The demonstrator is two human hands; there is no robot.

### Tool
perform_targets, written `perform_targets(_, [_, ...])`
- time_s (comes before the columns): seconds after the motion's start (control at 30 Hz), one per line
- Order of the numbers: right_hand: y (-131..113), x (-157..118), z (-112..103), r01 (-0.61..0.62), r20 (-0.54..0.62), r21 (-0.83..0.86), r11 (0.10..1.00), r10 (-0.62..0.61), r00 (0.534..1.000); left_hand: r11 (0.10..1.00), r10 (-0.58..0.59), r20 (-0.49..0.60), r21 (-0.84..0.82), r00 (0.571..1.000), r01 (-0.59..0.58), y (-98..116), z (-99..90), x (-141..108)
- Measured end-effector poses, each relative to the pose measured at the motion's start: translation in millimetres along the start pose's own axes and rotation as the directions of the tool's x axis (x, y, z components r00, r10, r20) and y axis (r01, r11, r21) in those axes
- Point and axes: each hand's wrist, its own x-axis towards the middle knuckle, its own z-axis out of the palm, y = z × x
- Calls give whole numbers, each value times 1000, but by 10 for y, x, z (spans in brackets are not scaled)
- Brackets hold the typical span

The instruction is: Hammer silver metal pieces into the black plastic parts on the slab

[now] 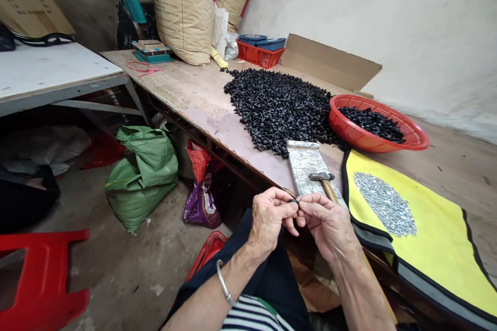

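Observation:
My left hand (269, 220) pinches a small black part (294, 201) between thumb and forefinger, just over the table's front edge. My right hand (324, 220) meets it there, its thumb and fingertips closed at the same small part; its exact kind is too small to make out. Just beyond my hands lies a worn silvery board (305, 163) with a hammer (322, 178) resting on it, handle toward my right hand. To the right, a heap of small shiny metal pieces (384, 204) is spread on a yellow cloth (430, 227) with black edging.
A large pile of small black parts (279, 103) covers the table's middle. Beside it a red basket (421, 137) holds long black pieces. Behind stand big paper sacks (182, 5), a red crate (260, 56) and a cardboard sheet (330, 62). A green sack (142, 170) sits on the floor.

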Motion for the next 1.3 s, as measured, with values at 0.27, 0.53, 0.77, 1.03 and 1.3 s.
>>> perform_targets(0.27, [85, -58, 42, 84, -94, 44, 995, -80, 992, 999, -43, -20, -3, 999, 43, 1, 92, -16])
perform_targets(0.53, [-250, -106, -318, 192, -241, -494, 848, -345, 907, 999, -34, -18, 21, 999, 34, 35, 161, 193])
perform_targets(0.77, [-280, -55, -740, -37, -78, -993, 109, -406, 911, 988, 11, -109, 155, 994, 7, -41, 166, 448])
perform_targets(1.03, [-230, -75, -756, -263, -168, -300, 917, 220, 961, 962, 14, -166, 272, 986, 32, -106, 219, 522])
perform_targets(1.3, [-201, -282, -725, -308, -195, -184, 934, 272, 942, 978, -11, -205, 201, 979, 53, -86, 220, 524])
